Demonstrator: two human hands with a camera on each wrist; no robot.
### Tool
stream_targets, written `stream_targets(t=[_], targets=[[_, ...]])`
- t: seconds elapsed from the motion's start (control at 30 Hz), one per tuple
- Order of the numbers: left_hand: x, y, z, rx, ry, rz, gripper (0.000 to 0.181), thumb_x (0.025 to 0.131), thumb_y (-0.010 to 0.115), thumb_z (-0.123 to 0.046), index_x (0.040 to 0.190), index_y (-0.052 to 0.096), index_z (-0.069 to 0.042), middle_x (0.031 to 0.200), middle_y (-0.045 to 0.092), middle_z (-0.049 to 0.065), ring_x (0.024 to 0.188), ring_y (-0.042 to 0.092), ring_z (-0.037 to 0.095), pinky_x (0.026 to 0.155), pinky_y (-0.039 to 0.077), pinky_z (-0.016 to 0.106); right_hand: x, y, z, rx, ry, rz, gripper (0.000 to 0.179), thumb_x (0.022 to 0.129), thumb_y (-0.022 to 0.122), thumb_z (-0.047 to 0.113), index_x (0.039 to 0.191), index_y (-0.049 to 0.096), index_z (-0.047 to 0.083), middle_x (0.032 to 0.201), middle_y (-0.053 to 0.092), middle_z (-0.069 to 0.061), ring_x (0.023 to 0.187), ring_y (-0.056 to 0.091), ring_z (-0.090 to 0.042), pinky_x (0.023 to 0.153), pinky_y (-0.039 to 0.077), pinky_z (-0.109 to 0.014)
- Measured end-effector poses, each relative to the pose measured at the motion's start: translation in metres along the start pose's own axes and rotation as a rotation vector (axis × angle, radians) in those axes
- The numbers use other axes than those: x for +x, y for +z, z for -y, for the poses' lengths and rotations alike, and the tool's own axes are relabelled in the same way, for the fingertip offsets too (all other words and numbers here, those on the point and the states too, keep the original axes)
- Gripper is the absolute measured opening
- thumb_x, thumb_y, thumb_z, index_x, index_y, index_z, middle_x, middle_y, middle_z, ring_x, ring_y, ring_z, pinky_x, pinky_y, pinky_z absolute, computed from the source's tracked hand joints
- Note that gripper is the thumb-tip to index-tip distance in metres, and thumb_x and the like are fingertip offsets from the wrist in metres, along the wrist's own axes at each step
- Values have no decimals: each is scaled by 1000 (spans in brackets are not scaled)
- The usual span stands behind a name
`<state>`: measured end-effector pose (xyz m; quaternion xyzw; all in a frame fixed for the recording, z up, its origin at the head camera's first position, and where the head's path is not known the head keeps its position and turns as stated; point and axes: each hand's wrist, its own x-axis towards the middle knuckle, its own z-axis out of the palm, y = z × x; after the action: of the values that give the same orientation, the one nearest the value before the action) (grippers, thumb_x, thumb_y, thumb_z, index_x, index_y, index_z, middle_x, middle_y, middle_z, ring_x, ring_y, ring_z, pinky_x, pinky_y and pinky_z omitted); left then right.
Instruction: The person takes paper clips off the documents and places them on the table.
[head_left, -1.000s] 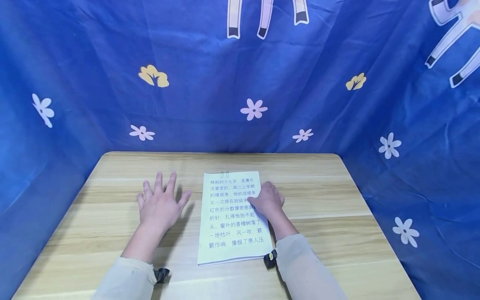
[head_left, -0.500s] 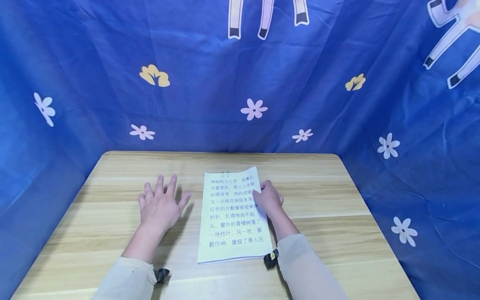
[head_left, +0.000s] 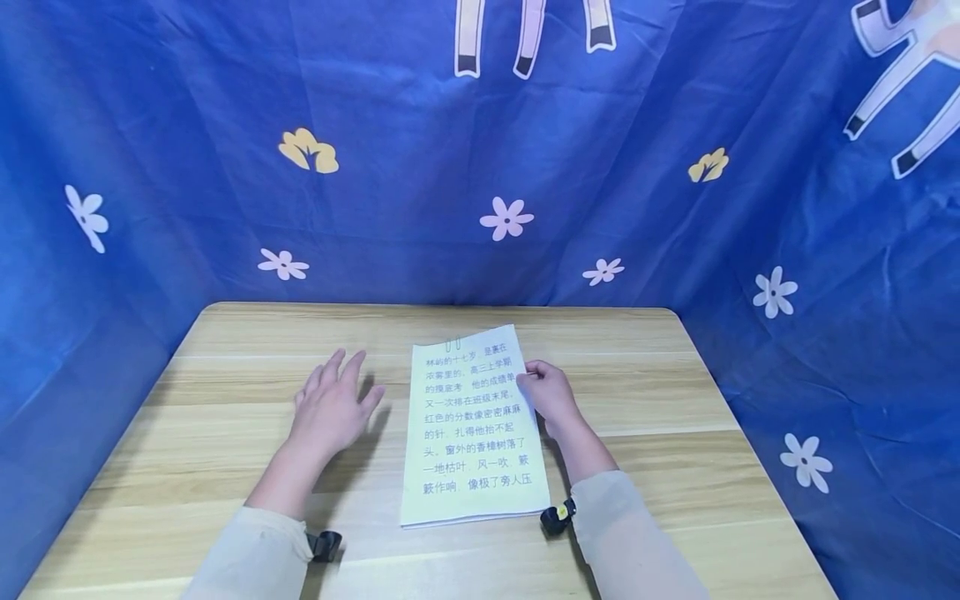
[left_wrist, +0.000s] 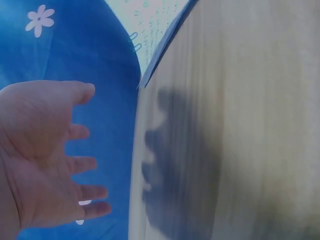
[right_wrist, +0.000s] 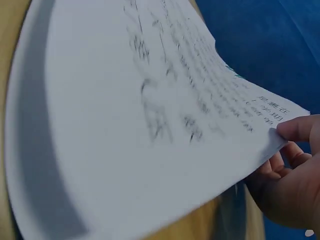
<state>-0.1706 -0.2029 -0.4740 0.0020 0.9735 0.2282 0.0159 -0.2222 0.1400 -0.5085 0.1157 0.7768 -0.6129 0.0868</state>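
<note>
A stack of printed paper sheets (head_left: 472, 425) lies on the wooden table, with two small paper clips (head_left: 453, 343) on its top edge. My right hand (head_left: 551, 396) pinches the right edge of the sheets near the upper corner. In the right wrist view the thumb (right_wrist: 295, 129) is on the printed face and the curled fingers are beneath, with the paper (right_wrist: 100, 125) bowed upward along that side. To the left of the stack, my left hand (head_left: 333, 408) is held over the table, fingers spread and nothing in it. Its shadow falls on the wood in the left wrist view.
The light wooden table (head_left: 667, 467) has rounded far corners. Blue curtains (head_left: 390, 183) with flower and animal prints stand behind it and along both sides. A black wrist strap (head_left: 325, 546) sits at the left cuff and another strap (head_left: 557, 518) at the right.
My right hand has moved slightly right, from lying over the sheets to pinching their edge; the upper right corner has risen. My left hand has turned a little, staying beside the stack.
</note>
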Motion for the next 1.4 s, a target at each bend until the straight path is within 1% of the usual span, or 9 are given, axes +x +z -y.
stream_targets(t=[0.23, 0.43, 0.63, 0.77, 0.83, 1.0, 1.13, 1.27, 1.4], targets=[[8, 1, -10, -34, 60, -14, 72, 112, 53, -48, 169, 34, -9, 177, 24, 28, 160, 24, 60, 121, 27, 82, 2, -8, -17, 76, -12, 26, 22, 103, 66, 11, 125, 71, 6, 110, 76, -11, 95, 71, -21, 87, 59, -28], [20, 5, -24, -91, 127, -50, 66, 111, 57, -40, 166, 39, -7, 176, 32, 25, 159, 30, 55, 125, 27, 76, 1, -10, -26, 118, -15, 17, 22, 105, 65, 9, 126, 69, 3, 114, 78, -15, 93, 74, -19, 84, 62, -26], [39, 14, -38, -188, 196, -81, 59, 110, 60, -30, 162, 45, -6, 171, 41, 24, 157, 38, 51, 129, 28, 71, 1, -11, -29, 139, -8, 9, 24, 105, 64, 9, 128, 69, 2, 119, 79, -17, 94, 76, -18, 85, 63, -26], [54, 20, -43, -242, 208, -89, 57, 109, 62, -27, 160, 47, -7, 170, 41, 23, 158, 38, 49, 132, 29, 68, 0, -11, -30, 146, -15, 25, 25, 106, 64, 8, 129, 68, 2, 119, 79, -18, 94, 76, -18, 85, 64, -26], [61, 23, -45, -262, 205, -89, 56, 108, 63, -27, 159, 48, -7, 170, 42, 22, 156, 42, 48, 131, 33, 67, 0, -11, -30, 146, -20, 40, 24, 106, 63, 9, 129, 68, 1, 119, 79, -18, 93, 76, -18, 84, 64, -27], [77, 29, -50, -295, 207, -60, 56, 107, 66, -27, 157, 51, -7, 167, 47, 22, 149, 51, 46, 128, 40, 64, 2, -11, -33, 150, -34, 70, 23, 107, 62, 9, 128, 68, 2, 118, 80, -18, 91, 77, -18, 82, 64, -27], [86, 33, -53, -289, 216, -30, 57, 106, 68, -27, 157, 51, -9, 163, 55, 19, 151, 50, 45, 130, 35, 63, 4, -11, -35, 159, -38, 72, 22, 108, 61, 9, 128, 68, 2, 118, 80, -17, 90, 77, -17, 81, 64, -27], [94, 38, -53, -289, 242, -19, 53, 106, 69, -26, 154, 54, -9, 149, 68, 17, 148, 52, 46, 131, 31, 64, 4, -10, -35, 168, -39, 72, 21, 108, 61, 10, 127, 67, 2, 117, 80, -17, 90, 77, -17, 81, 65, -27], [99, 44, -51, -323, 271, 0, 51, 105, 71, -23, 152, 56, -11, 137, 75, 15, 142, 58, 45, 129, 34, 64, 4, -10, -35, 167, -42, 71, 21, 108, 61, 10, 127, 66, 2, 117, 80, -17, 89, 77, -16, 81, 65, -27]])
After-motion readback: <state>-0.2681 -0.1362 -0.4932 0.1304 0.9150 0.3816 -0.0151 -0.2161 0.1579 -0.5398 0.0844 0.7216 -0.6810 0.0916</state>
